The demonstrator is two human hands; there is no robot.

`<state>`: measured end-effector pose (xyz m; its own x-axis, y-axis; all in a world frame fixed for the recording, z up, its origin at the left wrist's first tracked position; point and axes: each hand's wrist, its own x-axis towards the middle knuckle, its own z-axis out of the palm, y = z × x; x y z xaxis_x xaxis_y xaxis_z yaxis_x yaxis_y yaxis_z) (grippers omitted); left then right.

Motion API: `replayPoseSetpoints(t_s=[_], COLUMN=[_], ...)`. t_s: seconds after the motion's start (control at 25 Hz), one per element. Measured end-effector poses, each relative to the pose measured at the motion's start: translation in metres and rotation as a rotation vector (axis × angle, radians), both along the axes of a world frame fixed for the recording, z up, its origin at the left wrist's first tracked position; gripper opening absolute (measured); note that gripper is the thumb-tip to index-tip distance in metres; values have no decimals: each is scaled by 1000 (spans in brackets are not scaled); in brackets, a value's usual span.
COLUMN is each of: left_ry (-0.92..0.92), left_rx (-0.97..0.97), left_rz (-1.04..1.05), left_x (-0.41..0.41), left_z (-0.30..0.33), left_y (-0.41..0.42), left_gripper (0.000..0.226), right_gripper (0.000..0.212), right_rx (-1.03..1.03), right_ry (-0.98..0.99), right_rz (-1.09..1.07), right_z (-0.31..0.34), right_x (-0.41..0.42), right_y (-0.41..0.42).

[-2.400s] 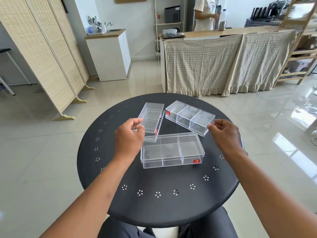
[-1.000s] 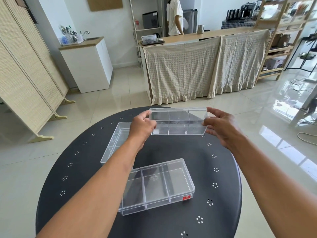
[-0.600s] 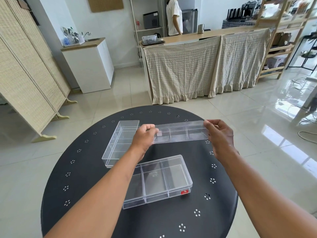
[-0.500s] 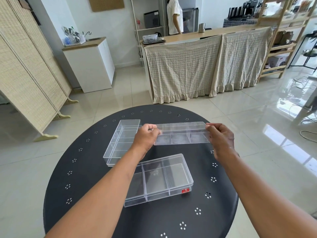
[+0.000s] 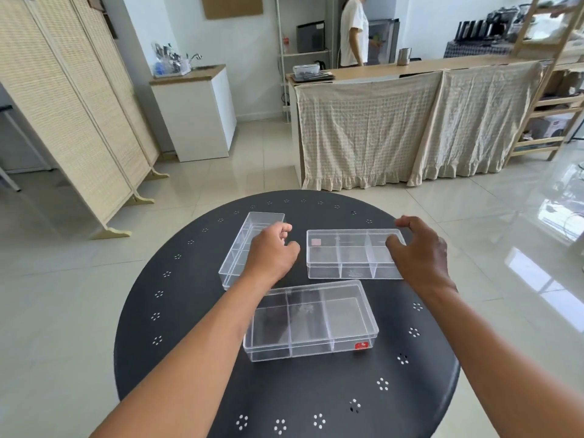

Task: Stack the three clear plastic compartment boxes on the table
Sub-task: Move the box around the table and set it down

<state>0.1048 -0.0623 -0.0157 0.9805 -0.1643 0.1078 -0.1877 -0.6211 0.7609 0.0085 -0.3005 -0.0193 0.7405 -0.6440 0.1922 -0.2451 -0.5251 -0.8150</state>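
On round black table (image 5: 196, 311): far right compartment box (image 5: 354, 254), previously held aloft, now set down; left hand (image 5: 271, 251) loosely curled, right hand (image 5: 420, 248) spread, both released and empty.

café-like room | curtained wooden counter (image 5: 410, 66) | sink unit (image 5: 192, 102) | round black table (image 5: 284, 390)

Head-height view, forward and down

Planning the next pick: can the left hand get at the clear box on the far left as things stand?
Probably yes. The left hand is empty and already hovers over the far-left box, with nothing lying on it; the other two boxes sit apart.
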Motion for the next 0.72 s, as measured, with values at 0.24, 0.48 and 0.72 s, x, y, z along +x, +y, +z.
replayPoseSetpoints(t_s=[0.24,0.48,0.72], left_ry=[189,468,405], left_rx=[382,-17,-85], left_rz=[328,405,443], left_x=[-1,32,52], left_z=[-11,-23,-30], left_y=[110,167,176], left_gripper=[63,48,38], right_gripper=[41,54,33], right_rx=[-148,-250,-146], right_ry=[27,244,529], right_rz=[335,494,457], right_z=[32,29,-3], right_x=[75,155,176], right_y=[74,142,160])
